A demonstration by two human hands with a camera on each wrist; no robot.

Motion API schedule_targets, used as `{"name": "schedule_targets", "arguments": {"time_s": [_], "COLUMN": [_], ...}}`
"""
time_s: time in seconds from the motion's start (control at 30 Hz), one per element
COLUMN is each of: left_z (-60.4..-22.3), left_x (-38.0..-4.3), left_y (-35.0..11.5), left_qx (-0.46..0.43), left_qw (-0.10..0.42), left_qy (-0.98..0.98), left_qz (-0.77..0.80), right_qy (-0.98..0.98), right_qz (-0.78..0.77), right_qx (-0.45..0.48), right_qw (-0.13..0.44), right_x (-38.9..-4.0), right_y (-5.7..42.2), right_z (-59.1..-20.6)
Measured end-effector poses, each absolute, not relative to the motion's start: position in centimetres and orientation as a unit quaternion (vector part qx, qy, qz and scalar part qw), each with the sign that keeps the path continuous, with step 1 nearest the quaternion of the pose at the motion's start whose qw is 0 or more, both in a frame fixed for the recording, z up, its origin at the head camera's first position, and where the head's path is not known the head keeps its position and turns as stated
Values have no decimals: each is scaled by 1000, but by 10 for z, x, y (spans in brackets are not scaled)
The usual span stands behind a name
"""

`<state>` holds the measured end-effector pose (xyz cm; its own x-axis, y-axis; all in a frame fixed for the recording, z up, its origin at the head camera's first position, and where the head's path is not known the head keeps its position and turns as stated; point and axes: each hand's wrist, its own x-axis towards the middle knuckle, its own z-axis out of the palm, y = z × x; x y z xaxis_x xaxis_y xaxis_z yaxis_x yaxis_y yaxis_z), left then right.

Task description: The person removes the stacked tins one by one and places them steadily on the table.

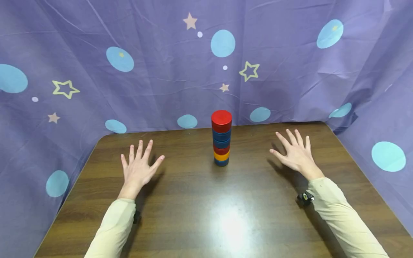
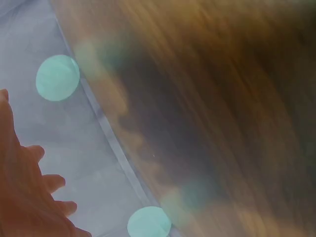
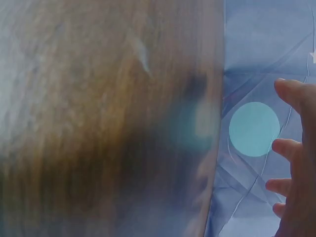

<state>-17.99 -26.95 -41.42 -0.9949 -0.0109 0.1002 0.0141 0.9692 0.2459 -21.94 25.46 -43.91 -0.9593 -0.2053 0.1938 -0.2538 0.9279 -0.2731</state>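
Observation:
A tall stack of round pieces (image 1: 221, 138) stands upright near the back middle of the table in the head view. Its top piece is red and looks widest; below come two blue, a red, a yellow and a blue one. To the left of it, my left hand (image 1: 137, 172) is held over the table with fingers spread, holding nothing. My right hand (image 1: 297, 154) is on the other side, fingers also spread and nothing in it. Both hands are apart from the stack. In the wrist views only parts of the left hand (image 2: 24, 187) and right hand (image 3: 301, 158) show.
The brown wooden table (image 1: 180, 200) has a bright glare spot at its front middle. A purple curtain (image 1: 155, 89) with stars and blue spots hangs behind it and along both sides. A small black device (image 1: 305, 197) sits at the right wrist.

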Motion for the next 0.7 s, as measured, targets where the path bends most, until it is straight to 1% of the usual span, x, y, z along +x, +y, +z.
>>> {"name": "schedule_targets", "arguments": {"time_s": [0.17, 0.4, 0.7], "left_z": [-416, -416, -415], "left_x": [-184, -192, -194], "left_y": [-263, -250, -230], "left_qx": [-9, -23, -42], "left_qw": [53, 61, 58], "left_qy": [-990, -987, -977], "left_qz": [-130, -147, -199], "right_qy": [-970, -949, -917], "right_qz": [169, 202, 254], "right_qx": [133, 183, 236], "right_qw": [111, 160, 196], "right_x": [-222, -228, -231], "right_y": [250, 241, 225], "right_z": [-438, -436, -428]}}
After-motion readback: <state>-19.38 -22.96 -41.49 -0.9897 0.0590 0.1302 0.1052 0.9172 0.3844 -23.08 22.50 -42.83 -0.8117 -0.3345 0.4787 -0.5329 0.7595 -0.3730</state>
